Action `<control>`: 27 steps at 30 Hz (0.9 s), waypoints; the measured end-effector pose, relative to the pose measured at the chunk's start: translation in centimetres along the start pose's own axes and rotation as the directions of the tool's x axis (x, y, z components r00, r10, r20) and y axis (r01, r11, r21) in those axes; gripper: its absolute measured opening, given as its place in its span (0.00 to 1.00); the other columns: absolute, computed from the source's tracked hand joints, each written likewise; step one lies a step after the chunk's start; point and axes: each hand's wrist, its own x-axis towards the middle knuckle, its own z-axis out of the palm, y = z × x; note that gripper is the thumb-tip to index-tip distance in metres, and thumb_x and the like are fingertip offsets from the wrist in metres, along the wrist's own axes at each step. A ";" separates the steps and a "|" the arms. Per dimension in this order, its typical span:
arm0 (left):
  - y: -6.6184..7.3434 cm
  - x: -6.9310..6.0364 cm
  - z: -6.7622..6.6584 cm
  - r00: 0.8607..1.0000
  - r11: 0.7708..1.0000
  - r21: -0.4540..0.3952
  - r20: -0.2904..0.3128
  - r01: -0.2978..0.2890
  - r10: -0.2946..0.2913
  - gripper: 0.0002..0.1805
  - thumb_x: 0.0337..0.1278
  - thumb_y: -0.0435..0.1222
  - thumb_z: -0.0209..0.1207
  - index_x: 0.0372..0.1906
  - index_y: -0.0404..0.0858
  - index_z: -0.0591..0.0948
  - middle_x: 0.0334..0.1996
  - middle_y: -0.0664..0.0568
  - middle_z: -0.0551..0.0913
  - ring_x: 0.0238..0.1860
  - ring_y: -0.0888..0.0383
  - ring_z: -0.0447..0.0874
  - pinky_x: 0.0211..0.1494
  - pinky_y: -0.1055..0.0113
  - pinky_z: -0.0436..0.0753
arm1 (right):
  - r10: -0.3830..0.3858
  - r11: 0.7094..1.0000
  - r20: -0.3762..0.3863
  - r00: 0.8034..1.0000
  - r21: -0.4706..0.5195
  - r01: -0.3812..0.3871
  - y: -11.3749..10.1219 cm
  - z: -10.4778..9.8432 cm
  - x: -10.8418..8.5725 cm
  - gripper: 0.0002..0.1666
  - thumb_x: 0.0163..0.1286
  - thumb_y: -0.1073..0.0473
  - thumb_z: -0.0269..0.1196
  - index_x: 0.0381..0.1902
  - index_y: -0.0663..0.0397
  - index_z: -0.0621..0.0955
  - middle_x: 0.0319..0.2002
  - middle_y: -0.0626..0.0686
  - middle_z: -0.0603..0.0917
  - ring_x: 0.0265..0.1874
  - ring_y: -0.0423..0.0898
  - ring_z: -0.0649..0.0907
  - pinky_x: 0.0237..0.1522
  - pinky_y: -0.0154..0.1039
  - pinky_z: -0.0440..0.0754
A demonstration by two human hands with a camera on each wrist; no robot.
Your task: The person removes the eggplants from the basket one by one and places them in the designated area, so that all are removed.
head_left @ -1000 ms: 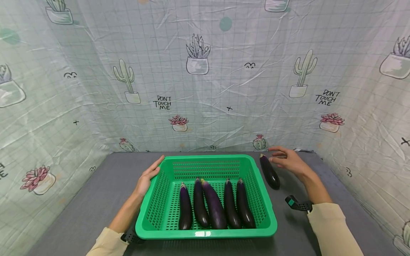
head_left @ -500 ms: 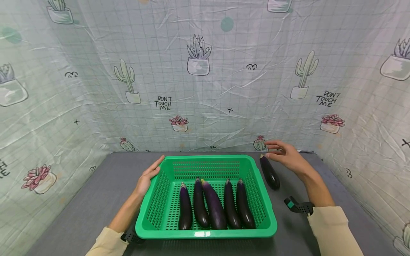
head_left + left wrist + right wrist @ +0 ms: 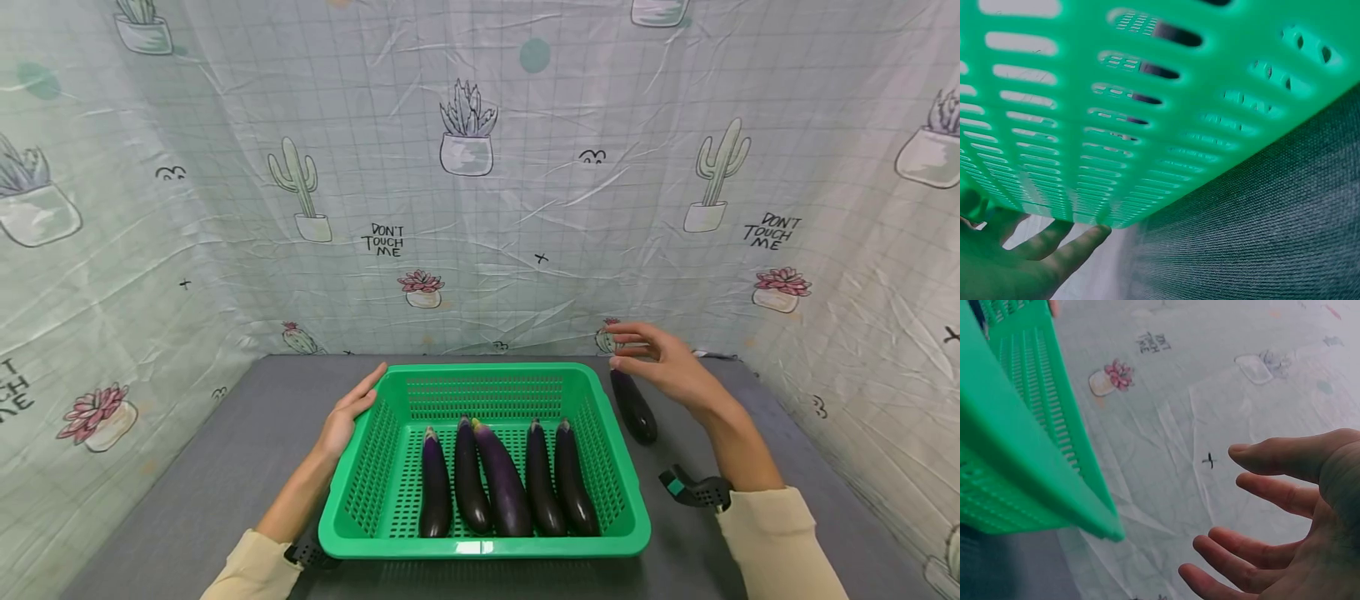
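Observation:
My left hand (image 3: 343,423) rests along the left rim of a green plastic basket (image 3: 483,547). In the left wrist view, the fingers (image 3: 1075,250) lie fairly straight and spread against the outside of the perforated wall. Several dark purple eggplants (image 3: 435,492) lie side by side inside. Another eggplant (image 3: 634,408) is on the table just right of the basket, stem toward the back. Above its stem end hovers my right hand (image 3: 671,367), thumb and fingers apart. The right wrist view shows nothing in that hand; whether the thumb touches the stem I cannot tell.
A grey cloth (image 3: 225,467) covers the table. Behind it and at both sides hangs a pale plastic sheet (image 3: 345,125) printed with potted cacti. Each wrist wears a black strap (image 3: 701,490).
My right hand has moved left and slightly up, from beside the loose eggplant to over its stem end. The left hand, the basket and the eggplants stay put.

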 end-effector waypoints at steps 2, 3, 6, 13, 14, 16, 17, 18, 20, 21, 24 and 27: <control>0.1 0.0 0.0 1.000 1.000 -0.004 0.001 0.003 -0.003 0.31 0.86 0.41 0.36 0.85 0.39 0.48 0.86 0.44 0.40 0.85 0.39 0.37 0.81 0.61 0.59 | -0.019 1.000 0.002 1.000 -0.009 0.019 -0.4 0.3 -0.1 0.34 0.80 0.57 0.60 0.78 0.59 0.66 0.73 0.69 0.68 0.70 0.72 0.72 0.65 0.68 0.76; 0.1 0.0 0.0 1.000 1.000 0.001 -0.004 0.005 -0.005 0.31 0.86 0.42 0.36 0.85 0.40 0.49 0.86 0.44 0.40 0.85 0.40 0.36 0.83 0.54 0.56 | -0.025 1.000 0.004 1.000 -0.008 0.025 -0.5 0.4 -0.1 0.33 0.80 0.57 0.60 0.77 0.59 0.66 0.73 0.69 0.68 0.70 0.72 0.72 0.65 0.68 0.77; 0.2 0.0 0.0 1.000 1.000 -0.005 -0.003 0.002 -0.002 0.31 0.86 0.42 0.36 0.85 0.39 0.49 0.86 0.44 0.40 0.85 0.39 0.35 0.84 0.43 0.49 | -0.043 0.999 0.007 0.999 -0.006 0.043 -1.0 0.7 -0.1 0.33 0.80 0.58 0.60 0.77 0.59 0.66 0.74 0.68 0.68 0.70 0.72 0.72 0.65 0.67 0.77; 0.2 -0.2 0.1 1.000 0.998 -0.053 0.014 0.014 -0.014 0.32 0.86 0.41 0.35 0.85 0.41 0.47 0.86 0.44 0.40 0.84 0.40 0.45 0.67 0.82 0.71 | -0.065 0.998 0.028 0.998 -0.009 0.065 -1.6 1.4 0.3 0.32 0.79 0.58 0.60 0.76 0.59 0.68 0.74 0.67 0.68 0.69 0.71 0.73 0.64 0.65 0.79; 0.1 -0.2 0.1 1.000 0.998 -0.058 0.014 0.011 -0.010 0.32 0.86 0.41 0.36 0.85 0.40 0.47 0.86 0.44 0.40 0.84 0.40 0.45 0.64 0.85 0.71 | -0.062 0.998 0.032 0.998 -0.012 0.062 -1.6 1.5 0.4 0.32 0.79 0.58 0.60 0.76 0.59 0.68 0.74 0.67 0.68 0.69 0.71 0.73 0.64 0.65 0.79; 0.0 -0.2 0.1 1.000 0.997 -0.070 0.015 0.007 -0.006 0.32 0.86 0.41 0.35 0.85 0.40 0.47 0.86 0.43 0.40 0.84 0.39 0.45 0.63 0.86 0.72 | -0.061 0.998 0.044 0.997 -0.018 0.062 -1.7 1.6 0.6 0.31 0.79 0.57 0.60 0.76 0.58 0.68 0.74 0.66 0.69 0.69 0.70 0.74 0.63 0.64 0.80; 0.0 -0.3 0.1 1.000 0.998 -0.067 0.013 0.007 -0.006 0.32 0.86 0.41 0.35 0.85 0.40 0.47 0.86 0.43 0.40 0.84 0.40 0.45 0.64 0.85 0.72 | -0.057 0.998 0.050 0.997 -0.020 0.059 -1.8 1.7 0.7 0.31 0.79 0.57 0.60 0.76 0.57 0.68 0.74 0.66 0.69 0.69 0.70 0.74 0.63 0.64 0.80; 0.0 -0.3 0.1 1.000 0.998 -0.058 0.012 0.006 -0.005 0.32 0.86 0.41 0.35 0.85 0.40 0.47 0.86 0.43 0.40 0.84 0.40 0.45 0.65 0.84 0.71 | -0.058 0.998 0.057 0.997 -0.021 0.059 -1.9 1.8 0.8 0.31 0.79 0.56 0.60 0.76 0.56 0.68 0.74 0.65 0.69 0.69 0.69 0.74 0.63 0.63 0.80; 0.0 -0.3 0.2 1.000 0.999 -0.044 0.008 0.004 -0.004 0.31 0.86 0.41 0.35 0.85 0.40 0.47 0.86 0.44 0.40 0.84 0.40 0.43 0.74 0.74 0.69 | -0.063 0.998 0.073 0.995 -0.017 0.064 -2.2 2.0 1.0 0.32 0.79 0.56 0.61 0.76 0.56 0.68 0.74 0.65 0.69 0.69 0.69 0.74 0.64 0.63 0.80; -0.1 -0.3 0.2 1.000 0.999 -0.033 0.005 -0.001 0.001 0.31 0.86 0.41 0.35 0.85 0.39 0.47 0.86 0.43 0.40 0.85 0.40 0.41 0.79 0.67 0.66 | -0.070 0.997 0.082 0.994 -0.014 0.071 -2.3 2.1 1.1 0.32 0.79 0.56 0.61 0.76 0.56 0.68 0.74 0.65 0.69 0.69 0.69 0.74 0.64 0.63 0.80; -0.1 -0.3 0.2 1.000 1.000 0.003 -0.008 -0.022 0.022 0.31 0.86 0.40 0.36 0.85 0.38 0.48 0.86 0.42 0.40 0.85 0.39 0.35 0.85 0.46 0.51 | -0.080 0.997 0.107 0.991 -0.011 0.081 -2.7 2.5 1.4 0.32 0.79 0.55 0.61 0.76 0.55 0.68 0.74 0.66 0.69 0.70 0.68 0.74 0.64 0.62 0.80; -0.2 -0.3 0.3 0.999 0.999 0.003 -0.005 -0.040 0.040 0.31 0.86 0.39 0.35 0.84 0.36 0.48 0.85 0.41 0.40 0.85 0.38 0.34 0.84 0.42 0.48 | -0.098 0.994 0.129 0.987 -0.027 0.102 -2.9 3.1 1.8 0.31 0.79 0.55 0.61 0.76 0.55 0.69 0.73 0.67 0.70 0.69 0.68 0.75 0.64 0.61 0.81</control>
